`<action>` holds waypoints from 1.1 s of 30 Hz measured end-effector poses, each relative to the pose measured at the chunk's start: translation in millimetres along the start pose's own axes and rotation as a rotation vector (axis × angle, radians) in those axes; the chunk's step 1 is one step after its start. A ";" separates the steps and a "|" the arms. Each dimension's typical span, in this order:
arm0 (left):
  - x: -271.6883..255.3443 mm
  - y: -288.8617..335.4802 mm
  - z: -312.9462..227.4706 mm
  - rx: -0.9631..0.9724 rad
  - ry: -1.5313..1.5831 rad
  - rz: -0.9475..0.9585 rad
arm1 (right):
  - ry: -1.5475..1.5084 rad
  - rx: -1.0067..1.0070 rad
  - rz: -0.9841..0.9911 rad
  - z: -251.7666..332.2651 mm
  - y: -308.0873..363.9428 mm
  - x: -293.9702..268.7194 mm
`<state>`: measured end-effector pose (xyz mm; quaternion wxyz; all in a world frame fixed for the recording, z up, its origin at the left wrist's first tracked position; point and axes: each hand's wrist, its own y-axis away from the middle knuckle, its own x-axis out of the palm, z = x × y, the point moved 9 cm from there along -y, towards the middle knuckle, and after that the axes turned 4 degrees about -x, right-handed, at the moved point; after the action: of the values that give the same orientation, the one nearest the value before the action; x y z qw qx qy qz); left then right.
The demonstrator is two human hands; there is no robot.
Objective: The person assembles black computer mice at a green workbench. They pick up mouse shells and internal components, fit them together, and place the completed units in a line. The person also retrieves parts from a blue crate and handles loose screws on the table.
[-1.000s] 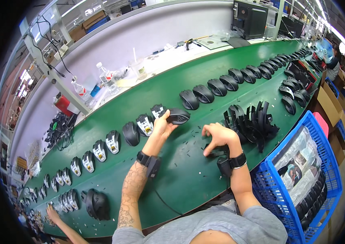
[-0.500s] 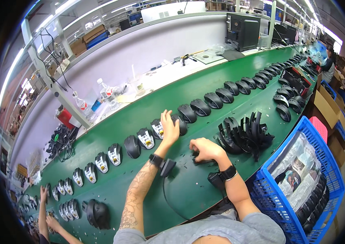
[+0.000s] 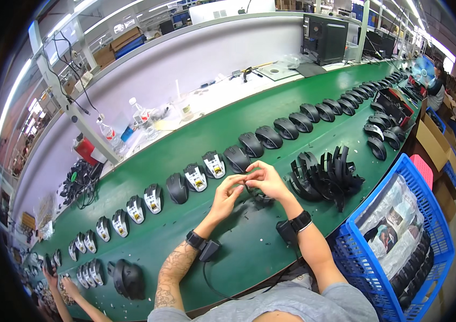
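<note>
My left hand (image 3: 227,196) and my right hand (image 3: 267,180) meet over the green bench, fingertips pinched together. Between them is a small, thin dark piece (image 3: 247,188), mostly covered by the fingers. Just beyond my hands sits a black computer mouse (image 3: 237,159) with its cover on. Beside it to the left stands an open mouse (image 3: 214,165) showing its white and yellow inside. Below my right hand lie small black parts (image 3: 262,200), partly hidden. A heap of curved black shell pieces (image 3: 327,178) is to the right of my right hand.
A long row of mice (image 3: 285,128) runs along the green bench (image 3: 196,126). At the right edge stands a blue basket (image 3: 361,244) with bagged and black parts. Black shells (image 3: 127,281) are stacked front left. Another person's hands (image 3: 51,278) work at far left.
My left hand has come away from the mouse row toward me. My right hand has risen from the bench to meet it. At far left, another person's hand now holds up a dark mouse.
</note>
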<state>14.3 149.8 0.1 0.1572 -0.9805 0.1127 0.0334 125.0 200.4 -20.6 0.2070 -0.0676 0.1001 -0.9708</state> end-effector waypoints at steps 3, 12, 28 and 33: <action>-8.8 0.7 7.1 0.024 -0.032 -0.028 | -0.219 0.127 0.001 -16.4 1.7 4.7; -50.0 3.1 28.8 -0.302 0.212 -0.339 | 0.658 -0.453 0.018 73.9 20.0 39.3; -102.7 -74.8 36.4 -0.216 -0.665 -0.172 | 0.656 -0.413 -0.182 66.3 19.4 22.3; -128.2 -105.6 94.9 -0.337 -1.188 0.069 | 0.717 -0.424 -0.248 58.0 18.4 11.4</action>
<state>-88.7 304.5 -45.2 0.0349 -0.8017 0.0306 0.5960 131.8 169.6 32.7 0.0225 0.2210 0.3541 -0.9084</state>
